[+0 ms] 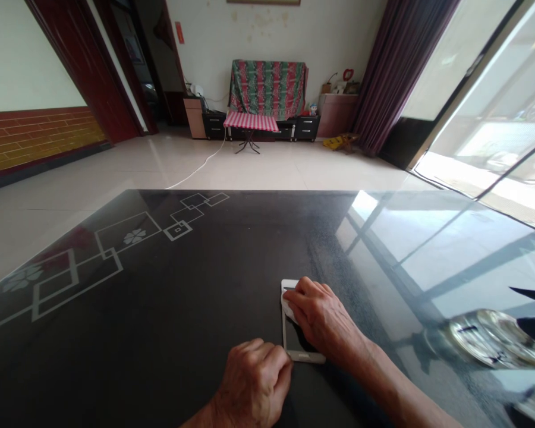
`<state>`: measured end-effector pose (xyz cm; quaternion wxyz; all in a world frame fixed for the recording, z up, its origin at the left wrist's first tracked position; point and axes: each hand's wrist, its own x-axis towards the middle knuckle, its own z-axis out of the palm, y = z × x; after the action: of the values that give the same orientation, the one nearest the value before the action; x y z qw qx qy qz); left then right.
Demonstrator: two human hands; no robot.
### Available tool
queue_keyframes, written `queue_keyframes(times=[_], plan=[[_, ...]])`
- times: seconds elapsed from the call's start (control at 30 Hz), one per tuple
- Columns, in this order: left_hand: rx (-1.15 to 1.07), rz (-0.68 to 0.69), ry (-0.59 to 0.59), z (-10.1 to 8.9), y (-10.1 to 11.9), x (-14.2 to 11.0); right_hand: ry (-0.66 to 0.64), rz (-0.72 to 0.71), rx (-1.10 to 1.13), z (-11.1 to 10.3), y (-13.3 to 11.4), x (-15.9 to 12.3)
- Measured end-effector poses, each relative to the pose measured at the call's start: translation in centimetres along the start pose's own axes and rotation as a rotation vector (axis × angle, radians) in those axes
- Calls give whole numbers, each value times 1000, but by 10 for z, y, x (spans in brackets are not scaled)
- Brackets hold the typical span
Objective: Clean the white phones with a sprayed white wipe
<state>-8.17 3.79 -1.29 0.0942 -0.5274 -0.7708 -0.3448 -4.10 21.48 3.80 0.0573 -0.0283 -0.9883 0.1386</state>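
A white-framed smartphone (306,356) with a dark screen lies flat on the black glossy tabletop (196,297). Over its upper part is my right hand (318,312), fingers bunched and pressing a small white tissue or cloth (288,308) against the screen. That hand and wrist hide much of the phone's right side. My left hand (258,380) is closed like a fist at the phone's lower left corner, its thumb side touching or very near the frame. Its fingertips are turned under, so whether anything is in them is hidden.
At right on the table are round, shiny glass-like items (485,339) and a dark pointed object (532,294). Beyond the table's far edge stand a small stand with a pink striped cloth (251,122) and a low cabinet (307,128). A white cord (200,166) crosses the floor.
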Motion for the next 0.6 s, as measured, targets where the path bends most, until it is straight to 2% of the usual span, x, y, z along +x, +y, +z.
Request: queue_keyframes(times=[0.33,0.6], plan=[[11,1,-22,2,-3,-2,-121,-11,37,-8,-10,-27],[2,-4,-6,-1,-1,1,-49,16,-121,-5,-2,6]])
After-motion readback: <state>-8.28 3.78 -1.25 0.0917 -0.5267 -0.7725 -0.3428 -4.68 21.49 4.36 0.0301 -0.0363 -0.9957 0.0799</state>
